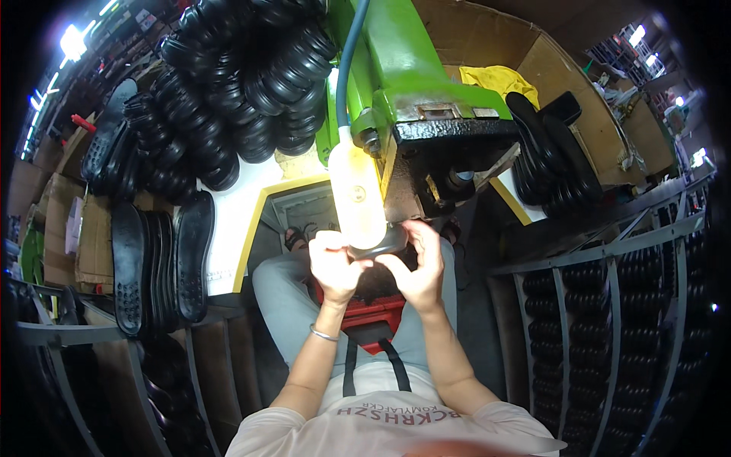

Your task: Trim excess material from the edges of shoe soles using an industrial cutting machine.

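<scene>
Between my two hands is a black shoe sole (391, 241), held in front of a green machine (415, 65), partly covered by a bright white lamp (356, 179). My left hand (333, 266) closes on the sole's left end, its fingertips partly behind the lamp. On the opposite end, my right hand (421, 265) pinches the sole, thumb at the near edge and fingers curled over the far side. The machine's black lower head (449, 145) sits just beyond the sole. Most of the sole's far side is hidden by the lamp.
Piles of black soles (251, 84) fill the white, yellow-edged table (240, 221) at the left. More soles (552, 152) stand at the right by a cardboard box (525, 46) holding yellow cloth (499, 80). Metal racks (609, 305) flank both sides. A red stool (381, 314) shows between my legs.
</scene>
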Available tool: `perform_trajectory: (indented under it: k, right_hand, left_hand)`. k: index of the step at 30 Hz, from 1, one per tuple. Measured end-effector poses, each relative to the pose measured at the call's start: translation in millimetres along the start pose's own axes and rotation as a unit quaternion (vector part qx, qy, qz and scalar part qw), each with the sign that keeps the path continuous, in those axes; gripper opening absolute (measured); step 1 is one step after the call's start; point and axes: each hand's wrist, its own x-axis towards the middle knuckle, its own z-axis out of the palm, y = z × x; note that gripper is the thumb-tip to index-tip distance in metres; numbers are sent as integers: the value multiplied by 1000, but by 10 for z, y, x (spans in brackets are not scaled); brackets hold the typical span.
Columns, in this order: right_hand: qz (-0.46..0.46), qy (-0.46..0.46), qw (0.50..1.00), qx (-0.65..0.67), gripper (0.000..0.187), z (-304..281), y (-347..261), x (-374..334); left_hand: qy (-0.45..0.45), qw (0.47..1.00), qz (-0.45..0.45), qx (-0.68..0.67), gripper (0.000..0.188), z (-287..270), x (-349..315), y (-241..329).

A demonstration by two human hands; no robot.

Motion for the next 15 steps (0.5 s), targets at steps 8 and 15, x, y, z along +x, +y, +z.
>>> perform_trajectory:
  k: [8, 15]
  right_hand:
    - [-197, -31, 959, -199, 36, -1253, -867, 188]
    - [-265, 21, 891, -368, 28, -1615, 727, 1436]
  left_hand:
    - [-51, 842, 60, 534, 62, -872, 381, 874]
    - [-5, 506, -220, 834, 85, -2229, 47, 1371]
